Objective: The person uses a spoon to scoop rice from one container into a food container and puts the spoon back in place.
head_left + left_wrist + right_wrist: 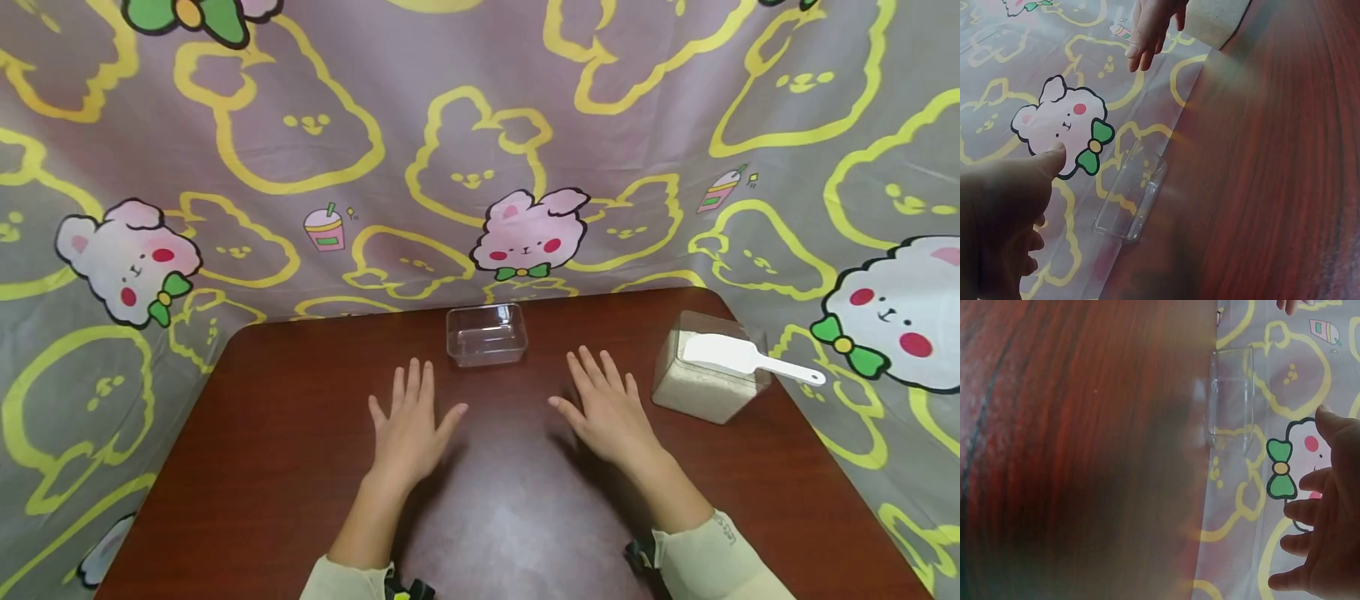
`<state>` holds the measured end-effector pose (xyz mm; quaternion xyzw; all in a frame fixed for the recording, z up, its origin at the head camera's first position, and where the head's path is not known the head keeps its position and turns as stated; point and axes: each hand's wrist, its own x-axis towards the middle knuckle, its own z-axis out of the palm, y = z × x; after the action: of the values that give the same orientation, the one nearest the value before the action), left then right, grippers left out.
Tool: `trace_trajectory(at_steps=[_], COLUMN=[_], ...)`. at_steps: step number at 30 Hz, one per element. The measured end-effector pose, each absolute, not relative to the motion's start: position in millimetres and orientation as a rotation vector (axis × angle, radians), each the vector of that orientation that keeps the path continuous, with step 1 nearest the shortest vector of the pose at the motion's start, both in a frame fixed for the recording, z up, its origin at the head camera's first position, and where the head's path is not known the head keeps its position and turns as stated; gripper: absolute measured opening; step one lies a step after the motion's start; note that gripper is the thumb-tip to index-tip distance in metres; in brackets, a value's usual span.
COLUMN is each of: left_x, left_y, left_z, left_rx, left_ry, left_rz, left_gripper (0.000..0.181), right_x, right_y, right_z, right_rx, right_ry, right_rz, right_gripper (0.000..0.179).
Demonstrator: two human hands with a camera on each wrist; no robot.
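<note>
Both hands hover over the table with fingers spread and hold nothing. My left hand (408,429) is in front and to the left of a clear plastic box (487,335), which stands at the table's far edge. To the right of that box and nearer to me is my right hand (607,412). Beyond its fingers, on the right side, stands a clear square container (701,396) filled with pale powder or grain. A white scoop (723,354) lies across its top, handle pointing right. Both wrist views also show the clear box (1132,194).
The dark red-brown wooden table (300,433) has rounded far corners. A curtain (420,167) with bunny and yellow outline prints hangs behind it and along both sides. The scoop's handle sticks out past the container toward the right edge.
</note>
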<state>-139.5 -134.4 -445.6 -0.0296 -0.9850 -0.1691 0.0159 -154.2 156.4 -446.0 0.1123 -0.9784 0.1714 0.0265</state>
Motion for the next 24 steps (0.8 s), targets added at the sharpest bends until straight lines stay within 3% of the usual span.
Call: trace_trajectory(at_steps=[24], left_x=[-146], left_y=[-109], left_z=[-448], left_rx=[-0.179], left_ry=[-2.821], left_rz=[-0.952], left_gripper=[0.077], right_x=[-147], right_y=[185], right_z=[-434], right_rx=[0.416], right_ry=[-2.754], right_rz=[0.626], right_gripper=[0.072])
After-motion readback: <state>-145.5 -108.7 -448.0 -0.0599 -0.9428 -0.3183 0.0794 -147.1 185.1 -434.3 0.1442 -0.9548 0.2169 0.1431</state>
